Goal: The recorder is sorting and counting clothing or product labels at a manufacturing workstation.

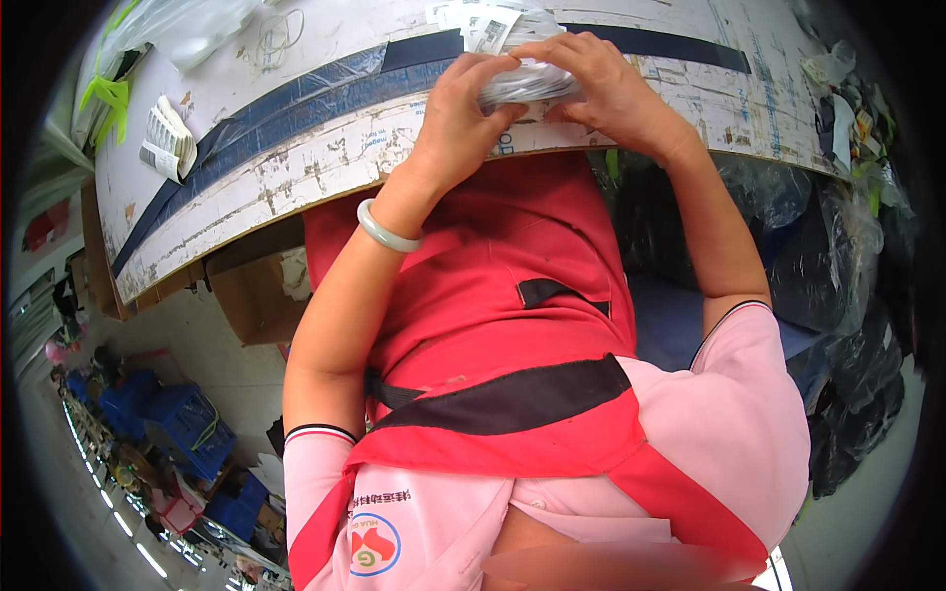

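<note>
At the near edge of the table, a bundle of thin white layers (524, 83) with a glossy, plastic-like look lies between my hands. My left hand (461, 116) grips its left side, thumb along the near edge and fingers over the top. The right side is held by my right hand (616, 94), its fingers curled over the top and its thumb low at the near edge. White printed slips (488, 28) lie just beyond the bundle, partly overlapping it. My fingers hide part of the layers, and what they are exactly cannot be made out.
The worn white table (286, 177) has dark tape (335, 84) along it. A stack of printed labels (169, 141) sits at left, near clear plastic (177, 30) and a green strip (106, 103). Below the table are a cardboard box (251, 295) and black plastic bags (828, 256).
</note>
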